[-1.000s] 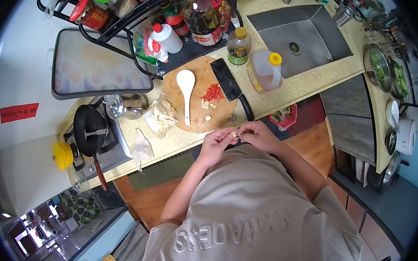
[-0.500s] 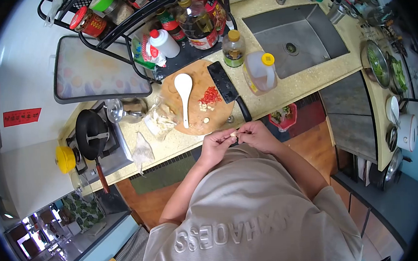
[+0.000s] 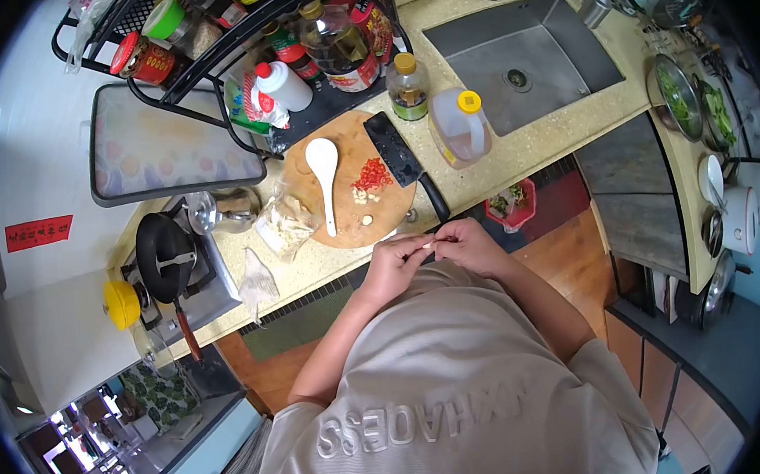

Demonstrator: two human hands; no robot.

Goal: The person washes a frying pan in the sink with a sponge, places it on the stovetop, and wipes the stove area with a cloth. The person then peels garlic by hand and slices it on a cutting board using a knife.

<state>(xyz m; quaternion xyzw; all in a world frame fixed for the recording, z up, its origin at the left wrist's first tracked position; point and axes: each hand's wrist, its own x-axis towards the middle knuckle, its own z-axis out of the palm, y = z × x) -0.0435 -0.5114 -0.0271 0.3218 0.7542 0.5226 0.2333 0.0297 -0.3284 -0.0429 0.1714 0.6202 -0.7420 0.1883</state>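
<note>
My left hand (image 3: 393,266) and my right hand (image 3: 469,246) meet at the counter's front edge, fingertips pinched on a small pale piece (image 3: 429,245) that looks like a garlic clove. Just beyond them is the round wooden board (image 3: 301,174). On it lie a white spoon (image 3: 324,166), chopped red pepper (image 3: 374,176), pale chopped bits (image 3: 365,196) and a single clove (image 3: 367,220). A black cleaver (image 3: 394,150) rests along the board's right side, its handle toward me. At the board's left is a clear plastic bag (image 3: 286,221) with pale contents.
A wok (image 3: 162,252) and a yellow pot (image 3: 122,304) are at the left by a metal kettle (image 3: 228,210). Behind the board stands a black rack (image 3: 189,92) with bottles. A jug (image 3: 460,126) is near the sink (image 3: 555,93); a red basin (image 3: 519,205) sits below the counter.
The view has turned slightly, so the counter and its items appear shifted left. Both hands stay together, with small finger movements around the pale piece.
</note>
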